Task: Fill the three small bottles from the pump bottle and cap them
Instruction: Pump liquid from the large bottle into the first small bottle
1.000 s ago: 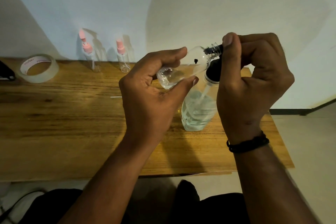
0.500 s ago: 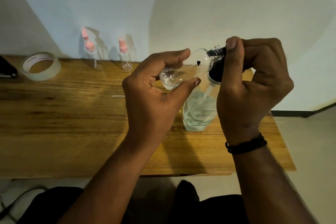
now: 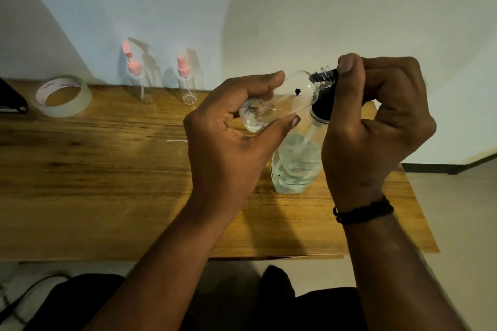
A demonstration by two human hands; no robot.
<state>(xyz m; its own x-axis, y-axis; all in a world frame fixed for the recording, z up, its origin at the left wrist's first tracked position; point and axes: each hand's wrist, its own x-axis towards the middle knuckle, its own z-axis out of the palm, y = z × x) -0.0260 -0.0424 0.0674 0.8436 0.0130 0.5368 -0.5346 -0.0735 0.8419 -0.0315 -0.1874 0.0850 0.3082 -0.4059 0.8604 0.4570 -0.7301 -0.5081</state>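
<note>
The left hand [image 3: 228, 140] grips a small clear bottle [image 3: 279, 101], thumb under it and fingers curled over the top, and the bottle lies tilted, its base down in the palm and its threaded neck raised toward the right hand [image 3: 373, 121]. A little clear liquid pools at that low base end, and a dark speck shows on the bottle's wall. The right hand is curled tight round the black pump head [image 3: 324, 105], thumb pressed on top right at the small bottle's open mouth; whether the nozzle sits inside the mouth cannot be told, since the thumb covers it. Just below the right hand's knuckles stands the pump bottle [image 3: 295, 166], upright on the wooden table [image 3: 107, 169], partly filled with clear liquid, its tube showing inside. A black band [image 3: 363, 211] wraps the right wrist.

Well beyond the left hand, back by the wall, stand two more small bottles [image 3: 139, 83] [image 3: 187, 80] with pink spray tops on, close together; how full they are cannot be told. Farther out to the left of them lies a tape roll [image 3: 63, 97], flat on the table.
</note>
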